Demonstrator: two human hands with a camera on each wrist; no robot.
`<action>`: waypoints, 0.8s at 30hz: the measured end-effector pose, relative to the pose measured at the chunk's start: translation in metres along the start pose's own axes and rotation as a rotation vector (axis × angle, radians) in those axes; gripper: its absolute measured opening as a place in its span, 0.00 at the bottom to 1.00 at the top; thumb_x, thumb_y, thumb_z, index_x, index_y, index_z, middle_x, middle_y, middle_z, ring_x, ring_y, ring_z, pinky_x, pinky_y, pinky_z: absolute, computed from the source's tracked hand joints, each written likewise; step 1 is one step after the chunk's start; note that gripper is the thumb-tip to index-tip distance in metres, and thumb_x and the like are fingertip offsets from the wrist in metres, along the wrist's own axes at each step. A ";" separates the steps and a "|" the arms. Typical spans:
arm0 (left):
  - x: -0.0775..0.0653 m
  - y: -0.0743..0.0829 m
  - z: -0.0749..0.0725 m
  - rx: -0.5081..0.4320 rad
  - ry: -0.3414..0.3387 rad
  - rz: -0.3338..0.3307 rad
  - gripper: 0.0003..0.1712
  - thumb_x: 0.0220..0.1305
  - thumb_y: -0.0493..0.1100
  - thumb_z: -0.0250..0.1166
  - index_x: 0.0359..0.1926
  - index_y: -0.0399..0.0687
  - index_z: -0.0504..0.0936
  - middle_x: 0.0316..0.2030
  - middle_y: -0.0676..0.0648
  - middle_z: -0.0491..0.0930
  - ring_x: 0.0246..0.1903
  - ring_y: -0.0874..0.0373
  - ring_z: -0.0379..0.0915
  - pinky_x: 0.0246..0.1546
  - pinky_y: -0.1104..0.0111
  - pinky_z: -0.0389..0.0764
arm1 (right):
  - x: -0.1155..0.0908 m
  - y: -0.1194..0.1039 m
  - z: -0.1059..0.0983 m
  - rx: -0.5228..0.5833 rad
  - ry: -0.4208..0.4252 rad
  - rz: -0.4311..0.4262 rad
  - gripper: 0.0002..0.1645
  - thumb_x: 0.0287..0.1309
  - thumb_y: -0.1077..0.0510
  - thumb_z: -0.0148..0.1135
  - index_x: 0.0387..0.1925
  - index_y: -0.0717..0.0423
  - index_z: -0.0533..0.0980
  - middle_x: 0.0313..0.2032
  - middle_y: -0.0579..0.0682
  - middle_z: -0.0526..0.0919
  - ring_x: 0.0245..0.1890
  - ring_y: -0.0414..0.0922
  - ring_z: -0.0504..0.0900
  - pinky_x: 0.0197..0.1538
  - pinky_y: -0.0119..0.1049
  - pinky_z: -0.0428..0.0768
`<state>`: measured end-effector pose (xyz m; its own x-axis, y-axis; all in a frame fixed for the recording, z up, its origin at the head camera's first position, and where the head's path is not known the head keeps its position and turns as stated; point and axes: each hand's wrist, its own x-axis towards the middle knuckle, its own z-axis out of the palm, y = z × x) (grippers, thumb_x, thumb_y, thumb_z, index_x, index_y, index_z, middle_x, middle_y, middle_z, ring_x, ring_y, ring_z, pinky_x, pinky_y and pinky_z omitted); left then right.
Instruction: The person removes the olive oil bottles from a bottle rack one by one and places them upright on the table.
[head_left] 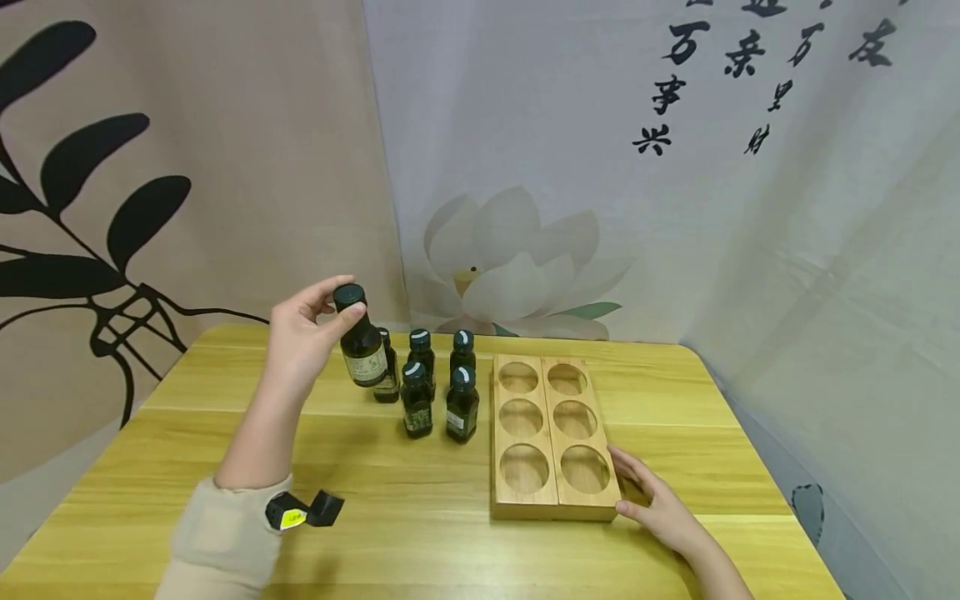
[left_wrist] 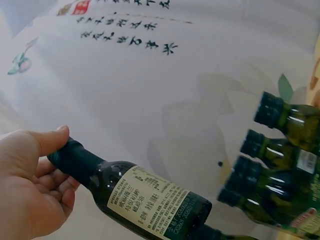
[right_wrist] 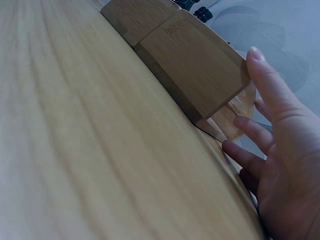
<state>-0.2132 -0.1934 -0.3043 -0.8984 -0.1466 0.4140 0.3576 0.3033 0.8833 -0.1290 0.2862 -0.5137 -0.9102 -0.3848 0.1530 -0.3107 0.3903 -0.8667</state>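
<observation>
My left hand (head_left: 303, 333) pinches a dark glass bottle (head_left: 365, 354) by its capped neck and holds it tilted above the table. Its pale label (left_wrist: 147, 200), printed with small text, shows in the left wrist view. Several similar dark bottles (head_left: 417, 408) stand upright close by, just right of the held one. At the near right corner of a wooden rack (head_left: 555, 492) is my right hand (head_left: 660, 508), its thumb at the corner and its loosely bent fingers along the right side. Round holes run in two rows along the rack, with no bottles in them.
The rack and bottles stand on a yellow wooden table (head_left: 405, 533). Behind it hangs a pale cloth backdrop (head_left: 525, 125) with plant drawings and dark characters. A black device (head_left: 300, 510) is strapped on the left sleeve.
</observation>
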 end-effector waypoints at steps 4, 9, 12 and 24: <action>-0.004 -0.012 0.002 -0.003 -0.012 -0.011 0.23 0.60 0.43 0.69 0.56 0.42 0.80 0.43 0.47 0.78 0.41 0.57 0.67 0.41 0.70 0.70 | 0.000 -0.001 -0.001 -0.003 0.002 -0.002 0.45 0.58 0.68 0.63 0.73 0.50 0.55 0.67 0.57 0.64 0.63 0.34 0.63 0.60 0.27 0.58; -0.009 -0.026 0.004 0.012 -0.022 -0.029 0.24 0.60 0.42 0.69 0.57 0.42 0.79 0.47 0.44 0.78 0.42 0.58 0.66 0.43 0.67 0.67 | 0.000 -0.001 -0.001 0.001 -0.003 -0.003 0.45 0.59 0.68 0.62 0.73 0.49 0.55 0.66 0.57 0.65 0.63 0.35 0.64 0.60 0.28 0.59; -0.012 -0.036 0.005 0.016 -0.024 -0.045 0.24 0.60 0.41 0.69 0.58 0.44 0.79 0.47 0.44 0.77 0.42 0.58 0.66 0.42 0.67 0.67 | 0.000 -0.001 -0.001 0.006 -0.004 -0.002 0.44 0.59 0.68 0.62 0.73 0.49 0.55 0.66 0.57 0.65 0.63 0.35 0.64 0.60 0.27 0.59; -0.024 -0.072 0.013 0.013 -0.044 -0.086 0.24 0.60 0.40 0.69 0.57 0.42 0.79 0.50 0.42 0.77 0.43 0.58 0.66 0.41 0.69 0.68 | 0.001 0.000 0.000 0.023 -0.002 -0.003 0.44 0.59 0.68 0.62 0.73 0.50 0.55 0.66 0.58 0.65 0.63 0.35 0.64 0.60 0.24 0.57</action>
<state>-0.2208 -0.1999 -0.3810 -0.9361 -0.1311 0.3264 0.2755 0.3038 0.9120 -0.1298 0.2859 -0.5132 -0.9087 -0.3876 0.1548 -0.3073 0.3702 -0.8767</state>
